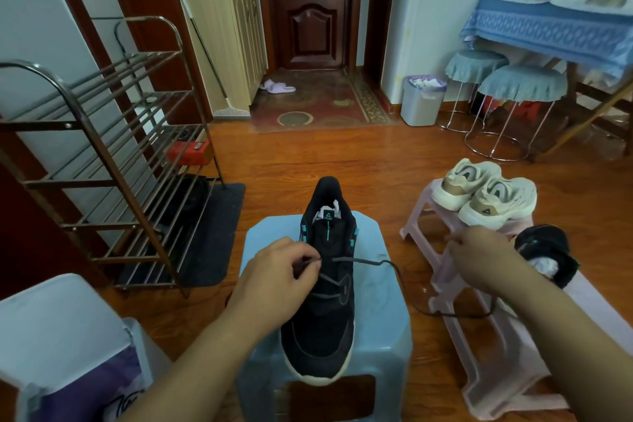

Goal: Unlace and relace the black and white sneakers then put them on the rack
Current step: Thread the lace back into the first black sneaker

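A black sneaker with a white sole [322,329] stands on a light blue stool [383,325], its toe toward me. My left hand [274,277] pinches the grey lace's left end beside the eyelets. The lace [394,271] runs across the tongue and off to the right. My right hand [486,257] pulls that end out over the pink stool. The second black sneaker [548,257] lies on its side behind my right wrist, partly hidden. The metal shoe rack [113,154] stands at the left.
A pair of cream sneakers [486,195] sits on a pink stool [479,346] at the right. A dark mat [212,236] lies under the rack. A white bin [421,99] and two covered round stools [513,92] stand farther back. A white box [61,336] is at lower left.
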The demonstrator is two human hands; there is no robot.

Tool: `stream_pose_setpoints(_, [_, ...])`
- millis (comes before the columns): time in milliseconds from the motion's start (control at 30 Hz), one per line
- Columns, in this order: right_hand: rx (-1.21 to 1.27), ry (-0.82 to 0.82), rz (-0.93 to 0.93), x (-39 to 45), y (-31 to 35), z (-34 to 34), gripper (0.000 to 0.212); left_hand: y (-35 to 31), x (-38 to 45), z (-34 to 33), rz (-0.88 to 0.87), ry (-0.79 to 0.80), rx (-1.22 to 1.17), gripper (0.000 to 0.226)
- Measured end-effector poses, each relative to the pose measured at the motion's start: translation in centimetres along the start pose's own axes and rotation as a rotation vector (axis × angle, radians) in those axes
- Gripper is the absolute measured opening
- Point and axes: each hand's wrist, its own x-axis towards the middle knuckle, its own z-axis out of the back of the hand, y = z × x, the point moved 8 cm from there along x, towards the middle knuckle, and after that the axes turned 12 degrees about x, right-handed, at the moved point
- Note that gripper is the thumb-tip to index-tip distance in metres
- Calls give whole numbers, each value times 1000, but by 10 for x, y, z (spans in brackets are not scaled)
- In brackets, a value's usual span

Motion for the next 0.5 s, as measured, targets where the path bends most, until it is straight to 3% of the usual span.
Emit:
stream_pose_setpoints(100, [207,-53,210,-20,41,-13,18,-7,1,-3,11,-2,46,7])
stream_pose_setpoints(167, [271,20,324,-36,69,-37,14,-6,2,-4,33,-7,18,7])
stream_pose_setpoints(300, [159,-4,523,-54,107,-66,21,-2,6,-3,39,-7,6,4])
stream_pose_setpoints(367, [139,-34,563,-53,109,-65,24,1,7,-2,35,6,28,4])
stream_pose_setpoints(500, [305,72,436,-44,88,-55,29,2,5,-2,19,12,65,2])
